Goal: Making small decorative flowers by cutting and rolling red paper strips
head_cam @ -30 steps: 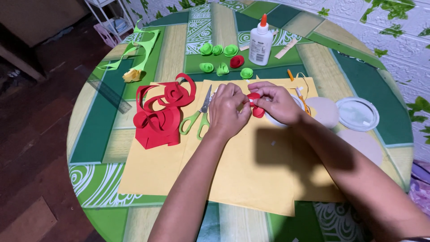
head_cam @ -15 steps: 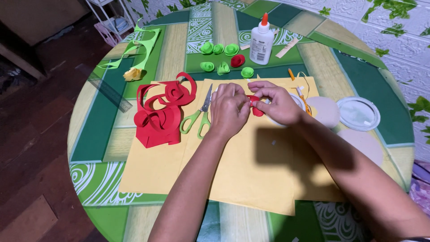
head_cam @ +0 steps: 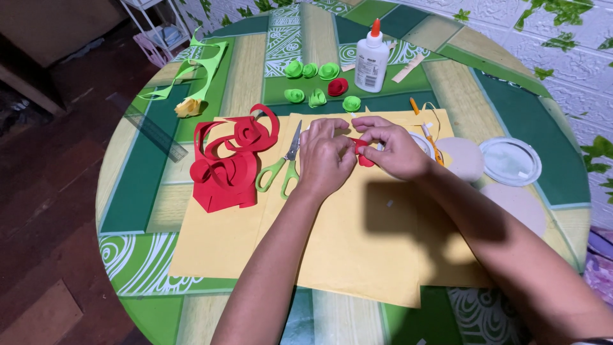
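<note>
My left hand [head_cam: 325, 156] and my right hand [head_cam: 393, 147] meet over a yellow paper sheet [head_cam: 345, 243]. Together they pinch a small rolled red paper strip [head_cam: 363, 153] between their fingertips. Green-handled scissors [head_cam: 284, 165] lie just left of my left hand. Further left sits a pile of red paper spirals [head_cam: 231, 160]. Beyond my hands stand several rolled green paper rosettes [head_cam: 311, 83] and one red rosette [head_cam: 338, 86].
A white glue bottle with an orange cap [head_cam: 371, 56] stands at the back. Green paper scraps [head_cam: 195, 70], a yellow rosette [head_cam: 188, 107] and a clear ruler [head_cam: 153, 128] lie at left. A clear lid [head_cam: 511, 161] and round pale discs [head_cam: 463, 160] sit at right on the round green-patterned table [head_cam: 140, 185].
Both hands have stayed together, working the red strip; the fingers have shifted slightly around it. Nothing else on the table has moved.
</note>
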